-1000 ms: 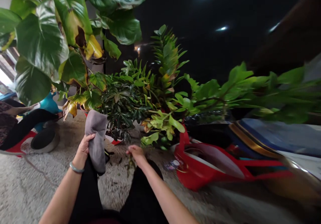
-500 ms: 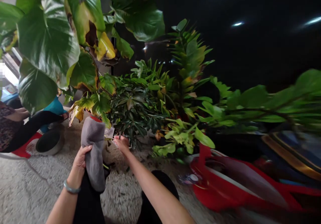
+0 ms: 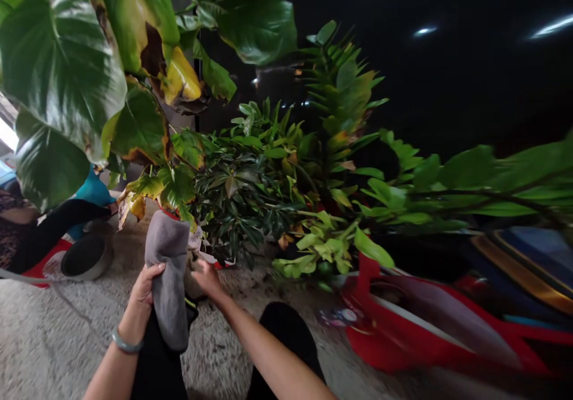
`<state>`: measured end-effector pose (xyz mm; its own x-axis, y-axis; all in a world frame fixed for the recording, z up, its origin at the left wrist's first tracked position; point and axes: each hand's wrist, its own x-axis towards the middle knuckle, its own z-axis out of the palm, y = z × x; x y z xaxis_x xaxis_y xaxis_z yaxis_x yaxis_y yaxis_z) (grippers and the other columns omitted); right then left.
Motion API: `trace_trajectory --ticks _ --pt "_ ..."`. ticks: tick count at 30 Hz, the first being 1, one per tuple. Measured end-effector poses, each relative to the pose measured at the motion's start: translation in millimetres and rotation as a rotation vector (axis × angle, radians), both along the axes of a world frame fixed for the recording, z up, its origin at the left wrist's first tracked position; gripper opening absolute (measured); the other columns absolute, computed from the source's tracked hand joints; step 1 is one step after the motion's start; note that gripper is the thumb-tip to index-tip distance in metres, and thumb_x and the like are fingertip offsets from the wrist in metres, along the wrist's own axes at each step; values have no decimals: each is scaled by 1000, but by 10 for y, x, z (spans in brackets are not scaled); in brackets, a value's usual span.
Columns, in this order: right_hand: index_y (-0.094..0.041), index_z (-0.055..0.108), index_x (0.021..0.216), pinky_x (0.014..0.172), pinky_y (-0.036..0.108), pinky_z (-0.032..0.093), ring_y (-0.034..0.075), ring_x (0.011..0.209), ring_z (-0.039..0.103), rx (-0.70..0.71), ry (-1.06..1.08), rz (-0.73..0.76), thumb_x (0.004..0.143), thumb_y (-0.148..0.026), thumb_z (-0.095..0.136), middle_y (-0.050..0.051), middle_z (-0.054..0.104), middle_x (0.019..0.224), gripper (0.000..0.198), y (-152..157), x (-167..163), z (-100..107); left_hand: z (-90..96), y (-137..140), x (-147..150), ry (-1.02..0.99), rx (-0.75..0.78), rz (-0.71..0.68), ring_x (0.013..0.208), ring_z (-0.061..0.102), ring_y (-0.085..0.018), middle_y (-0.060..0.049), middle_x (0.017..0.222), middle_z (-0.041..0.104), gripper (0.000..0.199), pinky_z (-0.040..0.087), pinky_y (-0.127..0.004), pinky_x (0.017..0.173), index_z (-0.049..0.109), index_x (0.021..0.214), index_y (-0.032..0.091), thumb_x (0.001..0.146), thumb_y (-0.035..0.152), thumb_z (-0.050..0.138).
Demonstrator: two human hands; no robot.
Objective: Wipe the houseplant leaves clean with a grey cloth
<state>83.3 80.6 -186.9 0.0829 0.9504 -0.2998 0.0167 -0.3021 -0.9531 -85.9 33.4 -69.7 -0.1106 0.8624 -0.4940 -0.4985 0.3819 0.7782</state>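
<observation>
My left hand [image 3: 147,283] grips a grey sock [image 3: 166,280], thumb across its front. The sock stands up with its toe end low, over my black-clothed leg [image 3: 156,352]. My right hand [image 3: 206,277] is just to the right of the sock, fingers curled in; whatever they pinch, if anything, is too small to make out. Behind that hand a white perforated container [image 3: 197,240] with a red edge shows below a dark-leaved plant [image 3: 233,191].
Large leaves [image 3: 62,60], some yellow and brown, hang at the upper left. A red bag [image 3: 385,334] lies at the right. Beyond a grey bucket [image 3: 87,257] at the left sits another person [image 3: 54,230]. Rough concrete [image 3: 54,340] lies below.
My right hand has drawn back from the plant's base, lower and towards the sock. The left hand still holds the sock in nearly the same place. The view has shifted slightly.
</observation>
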Motion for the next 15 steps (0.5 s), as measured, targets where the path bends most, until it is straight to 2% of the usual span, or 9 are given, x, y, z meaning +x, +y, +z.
trace_trajectory --ticks 3,6,8,10,12,15 --pt "-22 73 98 93 47 55 35 113 70 -54 113 -22 74 -46 66 11 77 107 35 -365 104 114 44 1 69 3 18 -1 52 67 -18 1 69 75 40 57 -29 57 68 83 17 48 18 87" --pt "-24 69 120 83 39 59 29 115 70 -2 285 10 87 -59 51 9 74 123 52 -586 218 446 67 0 170 21 49 -46 55 68 -19 0 69 74 42 55 -29 57 70 86 17 49 17 87" --pt "-27 65 129 84 36 59 28 116 69 108 402 106 85 -58 59 7 72 129 54 -669 207 697 51 -5 248 28 82 -79 58 69 -20 -1 70 75 43 56 -30 60 71 88 15 49 17 88" --pt "-27 63 130 92 38 56 28 115 69 237 419 163 79 -50 72 6 73 127 57 -730 116 872 0 -18 318 27 125 -96 62 69 -20 -3 74 76 43 56 -31 65 72 87 13 49 17 90" --pt "-24 64 127 100 40 53 28 114 69 309 311 101 72 -41 78 7 75 123 59 -778 -7 944 -75 -31 360 21 167 -89 64 69 -18 -4 78 76 40 56 -30 70 73 85 13 49 17 91" --pt "-21 67 119 98 43 54 31 108 71 347 116 -50 71 -35 75 10 77 115 51 -785 -112 1011 -167 -6 349 -39 205 -69 65 69 -17 -2 77 76 32 56 -29 74 73 79 16 51 13 90"
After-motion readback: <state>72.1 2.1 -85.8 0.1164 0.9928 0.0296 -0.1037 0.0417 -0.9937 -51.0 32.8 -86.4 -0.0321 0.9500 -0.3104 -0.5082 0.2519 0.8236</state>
